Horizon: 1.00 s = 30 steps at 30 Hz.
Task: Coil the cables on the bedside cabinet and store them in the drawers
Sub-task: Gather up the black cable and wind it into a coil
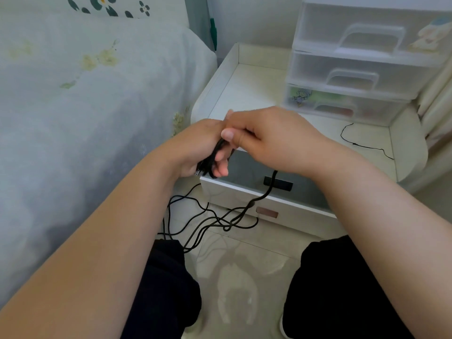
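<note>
A long black cable (215,220) trails in loose loops over the floor in front of the white bedside cabinet (247,81). My left hand (203,148) grips a bundle of its coiled turns. My right hand (271,138) pinches the same cable just above that bundle, fingers closed around it. From under my right hand the cable runs down past the open top drawer (244,189). A second, thin black cable (362,144) lies on the cabinet top at the right.
A clear plastic drawer unit (354,69) stands on the back right of the cabinet. A bed with a pale floral cover (85,94) fills the left. My knees in dark trousers (171,277) are above the tiled floor (244,265).
</note>
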{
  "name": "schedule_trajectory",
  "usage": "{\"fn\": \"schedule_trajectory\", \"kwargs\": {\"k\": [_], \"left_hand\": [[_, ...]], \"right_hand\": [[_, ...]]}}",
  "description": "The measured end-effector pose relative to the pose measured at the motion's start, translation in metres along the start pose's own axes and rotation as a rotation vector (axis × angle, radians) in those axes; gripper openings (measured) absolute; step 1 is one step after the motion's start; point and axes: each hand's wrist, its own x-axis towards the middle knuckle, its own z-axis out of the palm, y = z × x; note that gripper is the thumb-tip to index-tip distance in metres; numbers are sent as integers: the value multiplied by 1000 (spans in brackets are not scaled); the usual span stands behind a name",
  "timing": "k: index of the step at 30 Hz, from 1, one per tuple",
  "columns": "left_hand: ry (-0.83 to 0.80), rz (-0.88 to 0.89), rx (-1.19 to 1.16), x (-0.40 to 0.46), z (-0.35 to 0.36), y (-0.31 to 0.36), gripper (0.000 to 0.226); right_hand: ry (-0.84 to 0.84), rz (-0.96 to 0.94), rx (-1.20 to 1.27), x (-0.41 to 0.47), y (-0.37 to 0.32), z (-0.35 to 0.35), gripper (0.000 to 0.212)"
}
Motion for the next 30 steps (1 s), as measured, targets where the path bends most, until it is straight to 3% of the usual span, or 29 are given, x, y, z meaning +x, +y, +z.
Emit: {"fn": "schedule_trajectory", "kwargs": {"k": [4,10,14,16,18,21,25,30], "left_hand": [[-133,-80,-155,-2,-1,6,34],[-451,-124,-595,-6,-7,8,54],[-610,-74,-789,-6,-9,7,62],[-664,-58,-835,-7,-12,9,59],[-656,-54,-842,-8,-14,9,56],[-553,-34,-840,-9,-14,8,55],[-397,-28,-817,-11,-13,8,55],[-379,5,-765,-13,-9,7,41]], "right_hand": [[56,72,130,8,10,-5,31],[148,179,422,18,21,-3,57],[178,314,655,19,25,1,51],[110,391,826,20,28,5,55],[-30,452,1039,19,29,12,68],[-66,469,1165,19,28,21,57],[-2,455,1074,17,31,18,47],[60,437,897,15,35,17,45]]}}
